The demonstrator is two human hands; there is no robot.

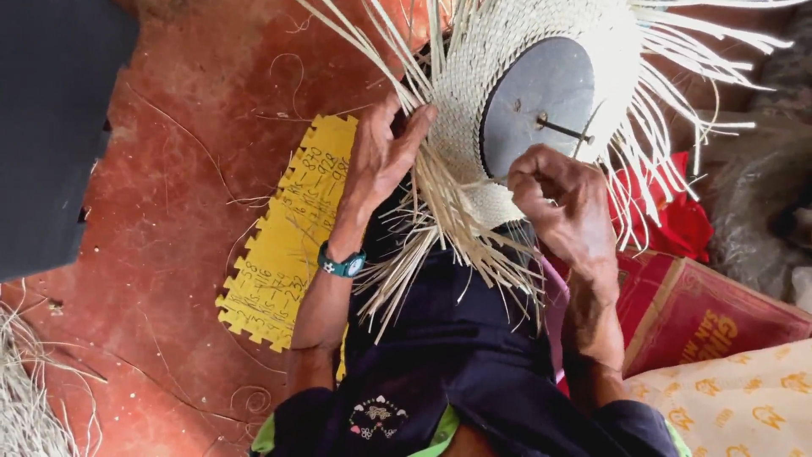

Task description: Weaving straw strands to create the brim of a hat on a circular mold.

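Observation:
A half-woven pale straw hat (474, 76) sits over a round grey disc form (541, 101) with a metal pin at its middle. Loose straw strands (440, 228) fan out from its edge all around. My left hand (385, 156), with a teal watch on the wrist, lies flat against the strands at the woven edge, fingers pressing them. My right hand (558, 199) is curled closed, pinching strands at the near rim just below the disc. Both forearms rise from dark clothing over my lap.
A yellow foam puzzle mat (288, 237) with handwriting lies on the red floor (169, 211) to the left. A dark object (51, 127) stands at far left. Red cloth (677, 220), a red cardboard box (702, 309) and patterned yellow fabric (736, 406) are at the right. Straw (25, 398) lies at bottom left.

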